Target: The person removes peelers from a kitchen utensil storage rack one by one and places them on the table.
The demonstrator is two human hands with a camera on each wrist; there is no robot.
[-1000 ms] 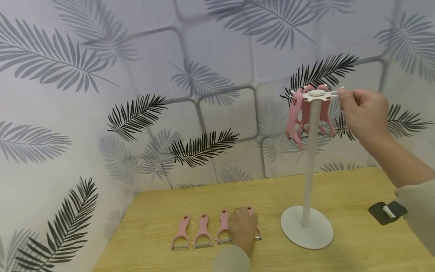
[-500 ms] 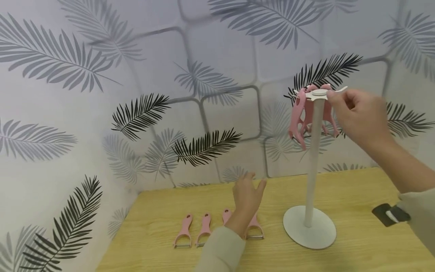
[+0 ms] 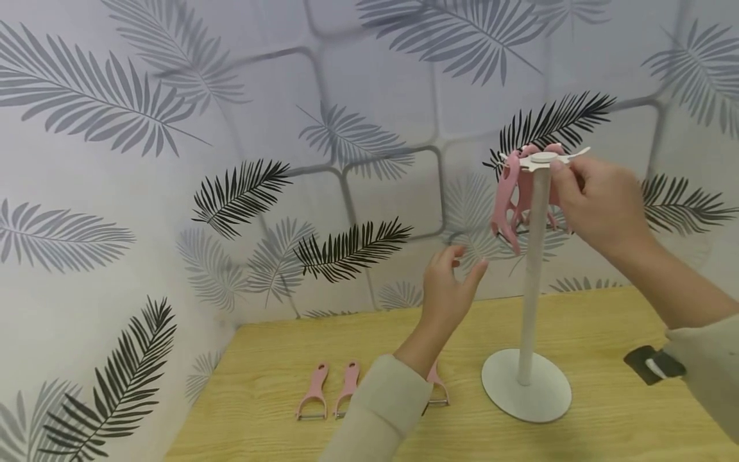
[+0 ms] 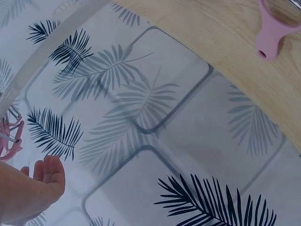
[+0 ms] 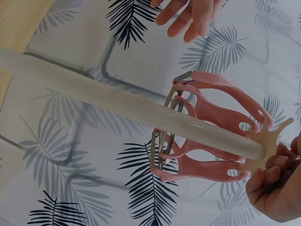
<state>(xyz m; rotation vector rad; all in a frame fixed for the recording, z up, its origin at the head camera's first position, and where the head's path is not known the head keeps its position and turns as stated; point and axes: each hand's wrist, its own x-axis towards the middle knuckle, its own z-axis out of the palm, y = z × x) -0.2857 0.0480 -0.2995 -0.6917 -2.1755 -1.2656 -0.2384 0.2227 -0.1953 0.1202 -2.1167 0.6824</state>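
Observation:
A white stand [image 3: 530, 289] rises from the table, with several pink peelers [image 3: 506, 199] hanging from the hooks of its top. My right hand [image 3: 606, 212] pinches the edge of that hooked top [image 5: 263, 146], thumb and fingertips close together. In mid-air left of the pole, my left hand [image 3: 449, 289] is raised with loosely bent fingers and nothing in them. The right wrist view shows the left hand's fingers [image 5: 188, 16] spread apart. Two pink peelers [image 3: 314, 393] lie side by side on the table, and a third peeler [image 3: 439, 388] shows beside the left sleeve.
The round white base [image 3: 526, 386] stands on the wooden table [image 3: 265, 359]. Behind it is a wall [image 3: 392, 192] with a leaf pattern. A black strap piece [image 3: 652, 364] hangs by the right sleeve.
My left hand has left the peelers on the table and risen toward the stand. My right hand has shifted inward along the stand's top, which appears slightly turned.

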